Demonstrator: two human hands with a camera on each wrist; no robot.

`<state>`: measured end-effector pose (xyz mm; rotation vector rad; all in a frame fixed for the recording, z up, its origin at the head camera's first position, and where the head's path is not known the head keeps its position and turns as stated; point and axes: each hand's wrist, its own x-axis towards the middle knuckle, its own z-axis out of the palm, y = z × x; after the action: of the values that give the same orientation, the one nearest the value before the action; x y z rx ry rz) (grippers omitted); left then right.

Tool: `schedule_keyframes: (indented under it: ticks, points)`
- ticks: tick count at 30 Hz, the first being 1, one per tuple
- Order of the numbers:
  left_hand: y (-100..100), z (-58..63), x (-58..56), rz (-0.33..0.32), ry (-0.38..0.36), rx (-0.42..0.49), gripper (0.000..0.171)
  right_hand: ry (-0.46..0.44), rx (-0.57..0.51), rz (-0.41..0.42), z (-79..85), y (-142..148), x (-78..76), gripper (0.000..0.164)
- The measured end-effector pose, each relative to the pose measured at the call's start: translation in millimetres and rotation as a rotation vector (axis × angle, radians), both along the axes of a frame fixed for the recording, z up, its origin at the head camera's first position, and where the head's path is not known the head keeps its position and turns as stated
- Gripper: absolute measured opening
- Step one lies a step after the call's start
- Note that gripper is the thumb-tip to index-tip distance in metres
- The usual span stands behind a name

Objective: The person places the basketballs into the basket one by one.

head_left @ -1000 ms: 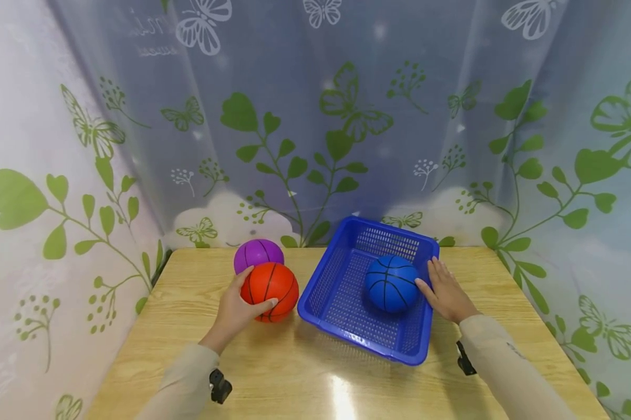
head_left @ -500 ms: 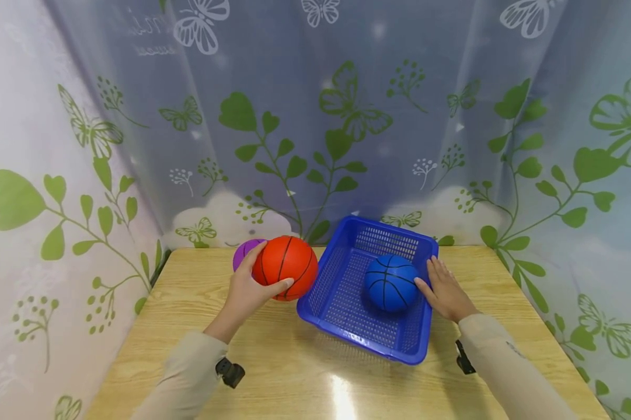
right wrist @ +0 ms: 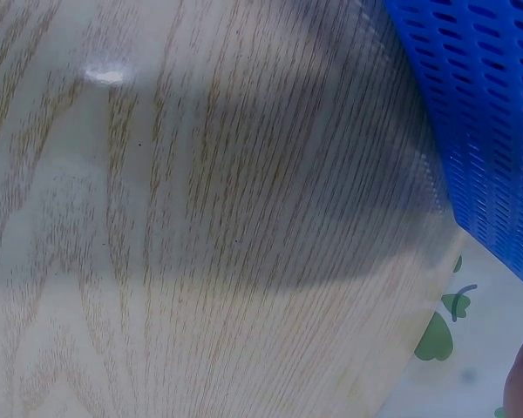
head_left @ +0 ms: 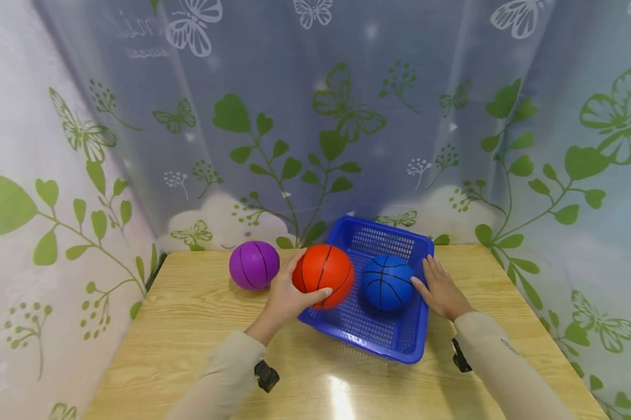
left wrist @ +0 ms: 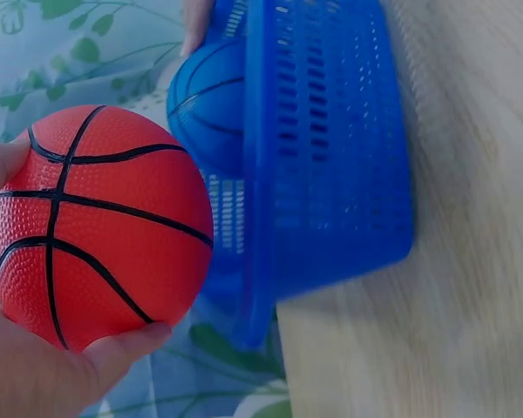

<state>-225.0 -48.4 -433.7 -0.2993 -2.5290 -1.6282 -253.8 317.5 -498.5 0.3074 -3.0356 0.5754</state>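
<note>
Your L hand [head_left: 288,296] grips red basketball [head_left: 326,274], R hand [head_left: 444,293] straight-fingered vs. blue basket [head_left: 369,346] rt of grip; slack hold might drop ball.

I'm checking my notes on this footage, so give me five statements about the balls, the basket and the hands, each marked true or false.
1. The blue basketball lies inside the blue plastic basket. True.
2. No hand is at the basket's right rim. False: the right hand rests there.
3. The left hand holds the red-orange basketball. True.
4. The purple basketball has dark seam lines. True.
5. The purple basketball is in the basket too. False: it sits on the wooden table, outside the basket.
</note>
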Motion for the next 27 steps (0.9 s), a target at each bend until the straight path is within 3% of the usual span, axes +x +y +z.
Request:
schedule_keyframes:
  ticks: [10, 20, 27]
  points:
    - [31.5, -20.5, 2.1, -0.087, 0.016, 0.027, 0.092, -0.012, -0.002, 0.009, -3.8, 1.9, -2.5, 0.078]
    - [42.0, -43.0, 6.1, -0.118, 0.021, -0.042, 0.093, -0.004, -0.011, 0.010, -6.0, 5.2, -3.2, 0.078]
    - [46.9, -51.5, 4.7, -0.171, 0.060, -0.146, 0.093, 0.007, -0.026, 0.012, -6.1, 3.7, -2.4, 0.077]
